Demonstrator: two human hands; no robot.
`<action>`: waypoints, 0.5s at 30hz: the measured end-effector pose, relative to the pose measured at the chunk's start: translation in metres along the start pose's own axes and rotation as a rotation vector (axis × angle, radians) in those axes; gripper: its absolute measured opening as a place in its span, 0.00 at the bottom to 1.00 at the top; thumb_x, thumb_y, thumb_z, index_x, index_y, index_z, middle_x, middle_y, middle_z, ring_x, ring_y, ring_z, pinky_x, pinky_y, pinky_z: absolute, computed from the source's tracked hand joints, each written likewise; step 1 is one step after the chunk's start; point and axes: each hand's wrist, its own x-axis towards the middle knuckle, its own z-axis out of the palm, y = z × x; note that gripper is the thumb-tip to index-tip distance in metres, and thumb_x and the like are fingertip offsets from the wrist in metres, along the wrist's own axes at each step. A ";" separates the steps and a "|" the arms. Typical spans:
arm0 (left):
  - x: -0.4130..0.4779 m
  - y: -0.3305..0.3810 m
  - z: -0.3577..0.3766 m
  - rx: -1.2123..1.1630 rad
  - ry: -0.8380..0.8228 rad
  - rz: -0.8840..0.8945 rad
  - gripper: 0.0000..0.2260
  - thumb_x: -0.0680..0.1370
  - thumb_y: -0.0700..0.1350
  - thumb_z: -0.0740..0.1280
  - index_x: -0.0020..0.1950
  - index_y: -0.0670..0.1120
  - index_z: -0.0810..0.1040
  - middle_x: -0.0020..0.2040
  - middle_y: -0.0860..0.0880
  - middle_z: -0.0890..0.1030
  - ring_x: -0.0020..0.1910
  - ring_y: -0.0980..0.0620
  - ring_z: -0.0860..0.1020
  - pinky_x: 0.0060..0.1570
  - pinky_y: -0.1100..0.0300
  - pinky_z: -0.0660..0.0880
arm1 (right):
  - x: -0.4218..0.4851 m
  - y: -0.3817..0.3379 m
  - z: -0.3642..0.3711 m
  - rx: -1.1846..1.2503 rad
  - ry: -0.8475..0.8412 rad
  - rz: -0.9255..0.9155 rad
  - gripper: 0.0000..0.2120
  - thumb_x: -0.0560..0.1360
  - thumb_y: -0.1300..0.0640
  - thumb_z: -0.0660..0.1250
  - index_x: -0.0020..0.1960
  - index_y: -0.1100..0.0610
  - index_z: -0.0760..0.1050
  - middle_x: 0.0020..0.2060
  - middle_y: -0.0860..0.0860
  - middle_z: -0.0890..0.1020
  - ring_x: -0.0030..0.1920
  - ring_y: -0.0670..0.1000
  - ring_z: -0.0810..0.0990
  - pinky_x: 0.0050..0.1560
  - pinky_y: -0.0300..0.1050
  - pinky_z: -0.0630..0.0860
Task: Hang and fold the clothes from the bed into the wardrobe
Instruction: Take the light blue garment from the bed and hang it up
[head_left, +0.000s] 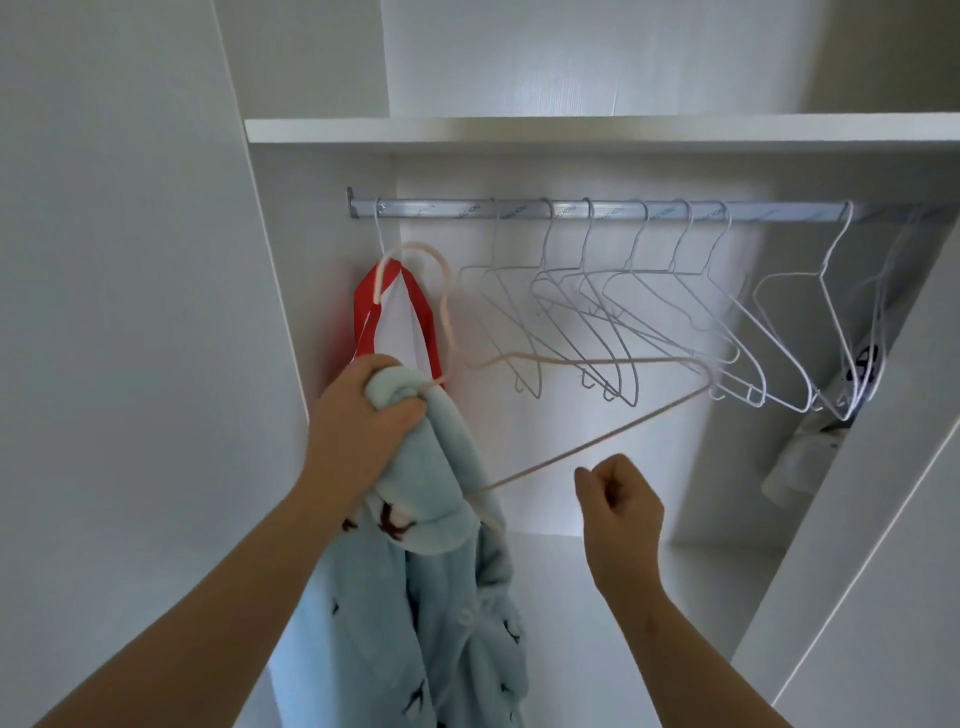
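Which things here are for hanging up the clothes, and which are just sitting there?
For the job: blue fleecy top and pink hanger, both gripped by the left hand; right hand, curled and empty; rail.
Just there: red-and-white bag; empty white hangers; shelf above.

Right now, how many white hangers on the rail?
8 hangers: one far left by the red bag, six mid-rail, one further right; a far-right bunch may hide more.
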 end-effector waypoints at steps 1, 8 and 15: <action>0.004 0.005 -0.004 -0.043 0.011 0.005 0.10 0.72 0.40 0.70 0.51 0.50 0.76 0.43 0.61 0.76 0.40 0.66 0.74 0.37 0.81 0.66 | 0.000 0.006 0.002 -0.020 -0.025 0.047 0.16 0.73 0.69 0.64 0.31 0.58 0.62 0.25 0.49 0.67 0.27 0.43 0.64 0.27 0.31 0.63; 0.006 0.050 -0.027 -0.361 -0.092 0.054 0.12 0.62 0.45 0.70 0.44 0.54 0.78 0.40 0.59 0.80 0.39 0.66 0.78 0.37 0.75 0.73 | -0.001 0.027 0.041 -0.266 -0.501 0.244 0.35 0.67 0.44 0.71 0.69 0.47 0.62 0.60 0.42 0.69 0.61 0.50 0.71 0.63 0.53 0.72; 0.009 0.036 -0.046 -0.383 -0.081 0.047 0.12 0.60 0.45 0.71 0.43 0.52 0.79 0.38 0.59 0.82 0.40 0.61 0.79 0.39 0.70 0.75 | -0.001 0.038 0.044 -0.196 -0.563 0.499 0.16 0.76 0.53 0.64 0.61 0.59 0.71 0.54 0.54 0.78 0.54 0.52 0.77 0.53 0.45 0.75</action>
